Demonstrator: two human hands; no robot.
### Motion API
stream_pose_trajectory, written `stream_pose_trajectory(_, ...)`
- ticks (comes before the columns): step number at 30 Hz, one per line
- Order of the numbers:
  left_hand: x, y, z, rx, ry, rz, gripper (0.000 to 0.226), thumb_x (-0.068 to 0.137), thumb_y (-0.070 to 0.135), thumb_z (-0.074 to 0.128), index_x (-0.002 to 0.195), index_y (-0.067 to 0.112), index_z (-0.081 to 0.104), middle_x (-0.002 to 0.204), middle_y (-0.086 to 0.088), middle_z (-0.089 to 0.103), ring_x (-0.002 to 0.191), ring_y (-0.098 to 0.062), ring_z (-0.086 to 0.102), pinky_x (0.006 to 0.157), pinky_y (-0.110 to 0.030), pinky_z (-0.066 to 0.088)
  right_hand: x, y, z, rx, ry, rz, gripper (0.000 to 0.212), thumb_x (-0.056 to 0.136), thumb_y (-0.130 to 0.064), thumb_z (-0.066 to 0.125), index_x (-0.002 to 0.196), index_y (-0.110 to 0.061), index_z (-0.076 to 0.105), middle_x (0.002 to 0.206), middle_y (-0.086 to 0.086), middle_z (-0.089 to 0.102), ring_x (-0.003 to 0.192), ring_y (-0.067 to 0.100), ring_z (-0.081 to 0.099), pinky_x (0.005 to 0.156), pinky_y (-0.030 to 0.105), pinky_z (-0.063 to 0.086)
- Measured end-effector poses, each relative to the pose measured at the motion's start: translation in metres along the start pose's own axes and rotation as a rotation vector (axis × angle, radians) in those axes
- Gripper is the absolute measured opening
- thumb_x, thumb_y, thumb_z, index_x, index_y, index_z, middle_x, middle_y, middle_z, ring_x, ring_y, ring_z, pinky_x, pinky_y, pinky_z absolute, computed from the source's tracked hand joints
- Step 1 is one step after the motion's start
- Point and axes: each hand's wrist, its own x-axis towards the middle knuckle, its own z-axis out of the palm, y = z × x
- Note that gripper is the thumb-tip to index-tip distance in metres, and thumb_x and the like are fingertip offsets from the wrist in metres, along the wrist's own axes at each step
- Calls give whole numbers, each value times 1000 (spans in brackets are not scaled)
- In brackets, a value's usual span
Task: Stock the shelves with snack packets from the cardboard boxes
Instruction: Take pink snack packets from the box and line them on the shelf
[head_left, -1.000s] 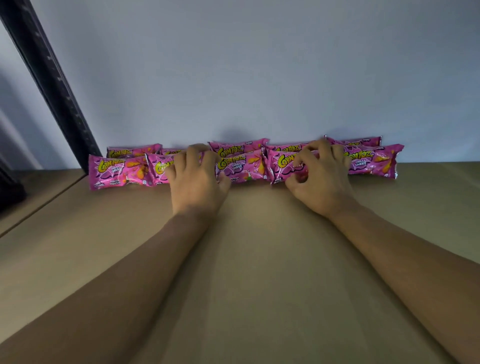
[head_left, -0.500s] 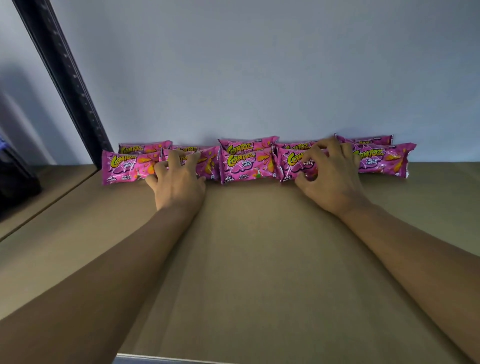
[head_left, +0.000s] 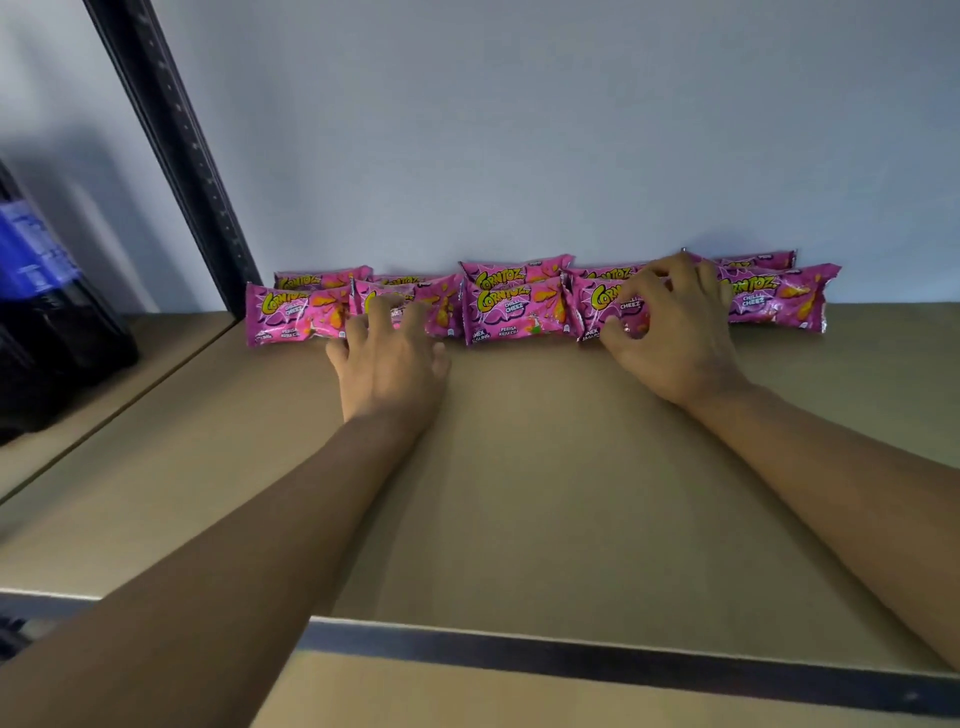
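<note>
My left hand (head_left: 389, 358) rests with fingers straight on the second packet (head_left: 441, 306), gripping nothing; a hard shove could ride it up over the back row. My right hand (head_left: 670, 332) pinches the fourth packet (head_left: 597, 306), and tugging may skew its neighbours. The packets line the rear of the shelf (head_left: 519, 493). A dark bundle (head_left: 47, 322) and a black upright (head_left: 171, 156) crowd the left.

Left hand (head_left: 389, 358) flat; right hand (head_left: 670, 332) curled

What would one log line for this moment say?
left hand: fingertips touch second pink foil snack packet | right hand: grips fourth pink foil snack packet | surface: brown shelf board
</note>
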Motion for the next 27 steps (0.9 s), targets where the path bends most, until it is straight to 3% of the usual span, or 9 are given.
stream_pose_trajectory(4, -28, 1, -27, -128, -35, -7, 40, 93, 41, 52, 131, 27, 53, 132, -4, 52, 120, -28, 51, 100, -43, 32, -21, -42, -19, 210, -17, -21, 23, 75, -35, 63, 92, -21, 69, 100, -1, 59, 101, 26, 50, 86, 32, 34)
stream_pose_trajectory(7, -55, 1, -54, -268, -33, -9, 31, 92, 42, 57, 119, 27, 60, 122, 3, 61, 107, -22, 60, 97, -39, 39, -36, -87, -49, 489, -173, -7, 17, 81, -29, 65, 97, -22, 67, 100, -4, 63, 91, 10, 57, 86, 27, 45)
stream_pose_trajectory(10, -92, -6, -83, -420, -10, -15, 22, 88, 40, 63, 108, 29, 63, 105, 11, 66, 88, -17, 66, 88, -42, 51, -60, -131, -84, 667, -320, 51, 13, 87, -23, 69, 99, -26, 65, 99, -8, 64, 85, -2, 58, 79, 16, 45)
stream_pose_trajectory(14, -150, -23, -127, -516, 27, -82, 14, 88, 35, 67, 100, 29, 64, 83, 13, 66, 71, -6, 61, 71, -29, 51, -113, -186, -121, 861, -422, 127, 11, 88, -23, 68, 98, -27, 68, 90, -11, 67, 79, 4, 61, 75, 16, 47)
stream_pose_trajectory(16, -184, -37, -143, -547, 36, -92, 11, 89, 30, 67, 98, 26, 64, 77, 12, 64, 69, -4, 59, 63, -17, 45, -147, -209, -128, 949, -461, 127, 10, 88, -19, 68, 96, -24, 69, 86, -8, 68, 75, 10, 62, 72, 19, 47)
stream_pose_trajectory(18, -221, -57, -149, -536, 27, -94, 8, 88, 28, 68, 95, 24, 64, 75, 11, 63, 69, -3, 59, 61, -13, 42, -184, -226, -127, 1015, -534, 119, 9, 89, -15, 68, 95, -22, 69, 85, -7, 68, 74, 12, 62, 71, 20, 47)
stream_pose_trajectory(22, -298, -100, -127, -527, -226, -211, 9, 88, 28, 67, 95, 24, 64, 74, 10, 63, 72, -4, 59, 63, -21, 45, -264, -237, -99, 961, -806, 188, 6, 91, -18, 66, 95, -22, 69, 87, -16, 67, 86, 2, 62, 75, 15, 48)
stream_pose_trajectory(27, -391, -148, -69, -517, -537, -402, 6, 88, 21, 66, 87, 26, 62, 76, 13, 62, 68, 4, 56, 65, -20, 41, -374, -214, -42, 833, -1027, 346, 10, 88, -18, 67, 84, -27, 70, 78, -13, 68, 72, 1, 61, 71, 21, 45)
